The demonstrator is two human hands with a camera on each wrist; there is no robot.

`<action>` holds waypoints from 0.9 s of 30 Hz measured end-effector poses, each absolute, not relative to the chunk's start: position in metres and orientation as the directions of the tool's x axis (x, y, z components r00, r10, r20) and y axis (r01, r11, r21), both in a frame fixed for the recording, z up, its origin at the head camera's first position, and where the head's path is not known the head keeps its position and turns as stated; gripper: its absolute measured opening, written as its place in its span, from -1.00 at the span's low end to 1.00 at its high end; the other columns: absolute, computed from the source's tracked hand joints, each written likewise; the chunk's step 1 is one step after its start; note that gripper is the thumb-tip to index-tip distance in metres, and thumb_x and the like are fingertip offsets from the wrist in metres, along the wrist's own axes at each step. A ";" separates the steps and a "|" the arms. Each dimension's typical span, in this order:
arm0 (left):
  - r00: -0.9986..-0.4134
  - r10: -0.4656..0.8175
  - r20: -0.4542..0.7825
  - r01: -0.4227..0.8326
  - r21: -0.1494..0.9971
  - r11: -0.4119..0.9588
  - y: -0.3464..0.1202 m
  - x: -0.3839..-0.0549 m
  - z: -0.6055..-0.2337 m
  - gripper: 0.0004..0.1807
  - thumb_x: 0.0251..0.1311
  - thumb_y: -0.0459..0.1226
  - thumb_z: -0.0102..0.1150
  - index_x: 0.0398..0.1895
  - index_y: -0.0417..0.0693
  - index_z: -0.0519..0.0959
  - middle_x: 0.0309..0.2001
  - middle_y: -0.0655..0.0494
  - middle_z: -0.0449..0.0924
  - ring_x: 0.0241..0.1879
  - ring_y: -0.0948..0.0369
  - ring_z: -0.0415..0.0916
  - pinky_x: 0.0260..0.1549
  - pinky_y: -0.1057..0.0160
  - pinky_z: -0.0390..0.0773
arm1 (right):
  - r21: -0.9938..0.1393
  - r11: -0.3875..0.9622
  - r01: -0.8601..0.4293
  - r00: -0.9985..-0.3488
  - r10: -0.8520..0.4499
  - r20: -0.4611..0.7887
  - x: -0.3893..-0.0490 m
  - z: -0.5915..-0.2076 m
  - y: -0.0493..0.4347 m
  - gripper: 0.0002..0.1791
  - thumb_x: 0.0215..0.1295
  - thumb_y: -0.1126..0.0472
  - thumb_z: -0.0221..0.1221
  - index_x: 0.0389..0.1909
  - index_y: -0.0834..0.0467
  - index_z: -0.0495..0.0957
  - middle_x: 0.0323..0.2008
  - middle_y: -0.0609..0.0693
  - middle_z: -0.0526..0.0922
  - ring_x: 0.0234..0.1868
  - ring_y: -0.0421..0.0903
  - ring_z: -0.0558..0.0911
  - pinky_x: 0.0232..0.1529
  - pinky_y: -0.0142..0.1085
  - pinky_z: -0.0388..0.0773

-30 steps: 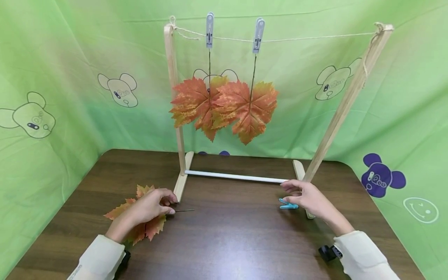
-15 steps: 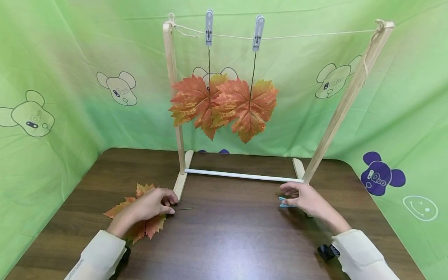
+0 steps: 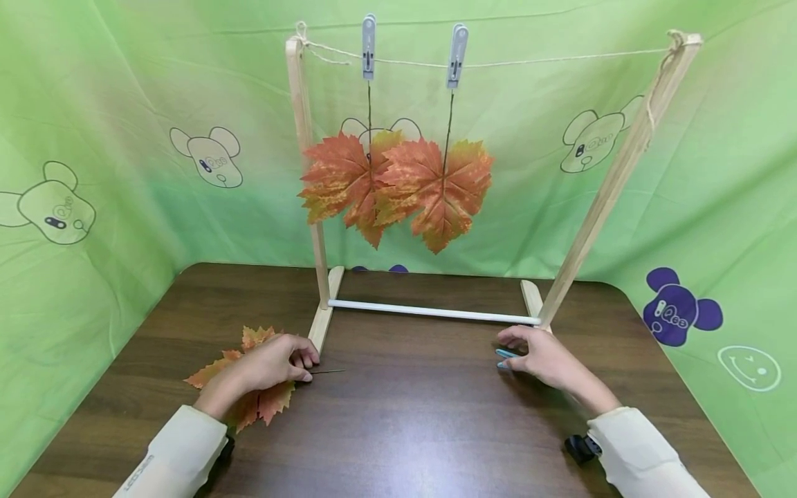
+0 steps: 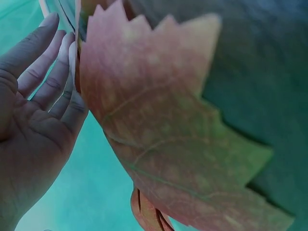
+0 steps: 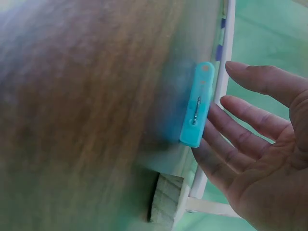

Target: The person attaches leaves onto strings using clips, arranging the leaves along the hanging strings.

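Observation:
My left hand [image 3: 274,363] is over an orange-and-yellow artificial maple leaf [image 3: 264,404] lying on the table, its thin dark stem poking out to the right past the fingertips. In the left wrist view the leaf [image 4: 154,120] fills the middle, and the hand [image 4: 43,96] is beside it with thumb and fingers apart. At the right, my right hand [image 3: 542,356] reaches to a light-blue clothespin [image 3: 506,353], partly hidden behind the thumb. The right wrist view shows the clothespin [image 5: 197,106] next to relaxed fingers, with the thumb [image 5: 260,79] spread away from it.
A wooden stand with a left post [image 3: 301,104], right post [image 3: 616,180] and white crossbar [image 3: 429,311] is at the back. From its string [image 3: 560,59], two grey clothespins [image 3: 457,55] hold two maple leaves [image 3: 436,190] by their stems. A green printed cloth [image 3: 124,90] surrounds the table.
My right hand has shifted slightly left, covering more of the blue clothespin. The left hand stays nearly still over the leaf. The head view has tilted a little.

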State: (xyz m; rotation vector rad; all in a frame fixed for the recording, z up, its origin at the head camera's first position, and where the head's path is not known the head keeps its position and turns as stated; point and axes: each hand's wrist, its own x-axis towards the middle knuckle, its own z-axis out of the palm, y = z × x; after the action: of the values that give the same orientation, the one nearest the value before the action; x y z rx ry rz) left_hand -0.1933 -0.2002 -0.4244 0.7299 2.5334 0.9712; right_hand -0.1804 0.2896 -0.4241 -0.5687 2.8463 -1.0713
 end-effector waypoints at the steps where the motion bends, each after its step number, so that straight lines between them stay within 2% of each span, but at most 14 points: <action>1: -0.813 0.570 -0.120 0.343 0.693 0.634 -0.200 -0.193 -0.425 -0.84 0.19 -0.40 0.48 -0.19 -0.15 0.69 -0.31 0.15 0.66 -0.35 0.34 0.53 -0.32 0.38 0.59 | -0.647 0.693 -0.319 -0.932 -0.354 0.080 -0.180 -0.425 0.289 -0.55 0.05 0.36 0.51 -0.02 0.41 0.65 -0.16 0.16 0.77 -0.12 0.06 0.70 -0.08 -0.24 0.65; 9: -0.803 0.580 -0.137 0.330 0.708 0.625 -0.198 -0.194 -0.427 -0.85 0.19 -0.49 0.44 -0.26 -0.14 0.67 -0.41 0.19 0.58 -0.37 0.34 0.50 -0.36 0.39 0.57 | -0.663 0.684 -0.305 -0.932 -0.357 0.060 -0.180 -0.427 0.288 -0.57 0.04 0.40 0.50 -0.05 0.42 0.65 -0.27 0.10 0.74 -0.22 -0.09 0.66 -0.18 -0.31 0.63; 16: -0.801 0.579 -0.152 0.316 0.714 0.625 -0.198 -0.192 -0.428 -0.80 0.18 -0.61 0.33 -0.30 -0.17 0.65 -0.44 0.18 0.53 -0.38 0.33 0.49 -0.38 0.41 0.57 | -0.657 0.690 -0.306 -0.932 -0.358 0.057 -0.181 -0.431 0.287 -0.57 0.02 0.44 0.48 -0.05 0.42 0.65 -0.31 0.07 0.69 -0.26 -0.12 0.61 -0.22 -0.34 0.60; 27: -0.791 0.592 -0.153 0.339 0.696 0.633 -0.197 -0.195 -0.426 -0.82 0.20 -0.59 0.31 -0.36 -0.14 0.64 -0.51 0.25 0.47 -0.45 0.36 0.40 -0.44 0.43 0.44 | -0.623 0.708 -0.333 -0.928 -0.364 0.083 -0.182 -0.433 0.288 -0.59 -0.05 0.51 0.47 -0.10 0.43 0.66 -0.35 0.06 0.65 -0.28 -0.14 0.57 -0.25 -0.33 0.56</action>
State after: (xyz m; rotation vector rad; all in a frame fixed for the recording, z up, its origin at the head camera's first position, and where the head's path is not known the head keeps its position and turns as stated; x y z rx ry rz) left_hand -0.1950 -0.1974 -0.4261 0.7417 2.4879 0.9514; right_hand -0.1824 0.2883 -0.4334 -0.5843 2.8603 -1.0290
